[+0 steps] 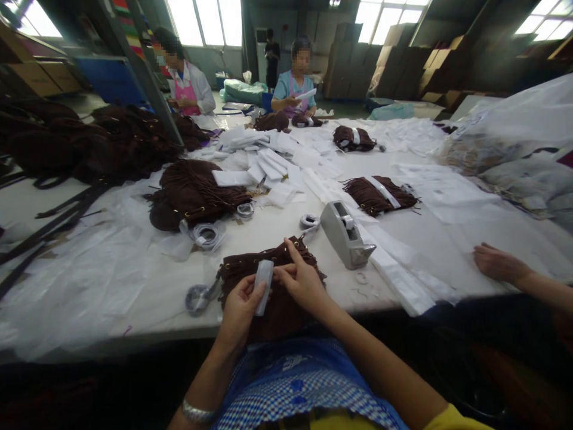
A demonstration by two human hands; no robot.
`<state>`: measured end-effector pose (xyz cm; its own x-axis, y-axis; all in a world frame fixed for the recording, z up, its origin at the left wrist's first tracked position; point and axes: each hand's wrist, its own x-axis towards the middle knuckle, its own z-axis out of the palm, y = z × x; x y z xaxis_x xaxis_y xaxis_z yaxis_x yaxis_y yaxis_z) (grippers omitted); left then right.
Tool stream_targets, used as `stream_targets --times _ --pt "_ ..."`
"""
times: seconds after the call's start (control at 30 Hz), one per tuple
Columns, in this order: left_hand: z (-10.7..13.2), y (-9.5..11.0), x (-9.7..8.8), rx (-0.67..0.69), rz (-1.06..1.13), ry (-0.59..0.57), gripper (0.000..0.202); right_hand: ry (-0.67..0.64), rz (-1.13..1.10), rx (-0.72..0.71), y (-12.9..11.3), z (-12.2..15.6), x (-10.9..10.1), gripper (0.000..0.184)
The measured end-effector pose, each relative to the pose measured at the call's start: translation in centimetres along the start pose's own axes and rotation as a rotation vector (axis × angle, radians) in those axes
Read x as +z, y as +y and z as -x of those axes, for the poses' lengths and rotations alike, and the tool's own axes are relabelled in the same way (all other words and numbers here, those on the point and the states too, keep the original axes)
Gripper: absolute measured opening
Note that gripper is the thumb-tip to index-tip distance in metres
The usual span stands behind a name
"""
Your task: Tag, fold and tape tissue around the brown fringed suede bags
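Observation:
In the head view my left hand (240, 301) pinches a folded white packing strip (264, 286) between thumb and fingers. The strip is upright over a dark brown fringed bag (286, 316) with metal eyelets, lying at the table's front edge. My right hand (304, 280) meets the strip's right edge, thumb and a finger pinched there, index finger stretched out over the bag. Left of the bag lies a coiled strap in clear wrap (196, 298); another wrapped coil (308, 222) sits behind it. A grey tape dispenser (344, 236) stands to the right.
White folded packets (273, 167) pile up mid-table beside another brown bag (197, 191). Banded brown bags (378, 194) lie farther right. Clear plastic sheets (89, 269) cover the left side. A co-worker's hand (499, 263) rests at the right edge; two people (295, 89) work across the table.

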<state>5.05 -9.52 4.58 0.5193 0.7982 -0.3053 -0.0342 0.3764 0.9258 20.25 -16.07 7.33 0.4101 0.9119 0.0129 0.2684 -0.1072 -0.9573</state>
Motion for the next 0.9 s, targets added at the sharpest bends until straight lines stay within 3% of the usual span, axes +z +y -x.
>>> stream_targets --times 0.13,0.23,0.33,0.4,0.47,0.53,0.57,0.63,0.77,0.9 --pt "-0.3 -0.6 0.3 0.077 -0.013 0.010 0.054 0.016 0.020 0.048 -0.2 -1.1 3.0 0.087" --pt "-0.3 -0.7 0.4 0.085 -0.031 0.039 0.053 -0.016 0.047 0.046 -0.4 -1.6 3.1 0.089" --pt "-0.2 -0.6 0.3 0.056 -0.067 0.035 0.052 -0.066 0.083 -0.030 -0.5 -0.9 -0.6 0.082" --pt "-0.1 -0.5 0.3 0.036 -0.075 0.053 0.052 0.095 0.140 -0.074 -0.3 -0.1 -4.7 0.063" --pt "-0.1 -0.4 0.2 0.021 -0.078 0.074 0.053 0.399 0.290 -0.123 0.4 0.4 -9.6 0.045" --pt "-0.1 -0.4 0.2 0.023 -0.090 0.084 0.053 0.637 0.491 -0.151 1.7 0.4 -14.2 0.040" --pt "-0.1 -0.5 0.2 0.028 -0.098 0.084 0.053 0.686 0.565 -0.124 2.6 0.3 -16.1 0.040" --pt "-0.2 -0.6 0.2 0.039 -0.114 0.083 0.053 0.644 0.581 0.031 4.3 -0.2 -19.0 0.040" --pt "-0.3 -0.7 0.2 0.048 -0.122 0.091 0.053 0.469 0.186 0.260 6.3 -0.9 -20.9 0.048" --pt "-0.2 -0.6 0.3 0.050 -0.131 0.099 0.053 0.490 -0.170 0.249 4.9 -0.5 -20.4 0.040"
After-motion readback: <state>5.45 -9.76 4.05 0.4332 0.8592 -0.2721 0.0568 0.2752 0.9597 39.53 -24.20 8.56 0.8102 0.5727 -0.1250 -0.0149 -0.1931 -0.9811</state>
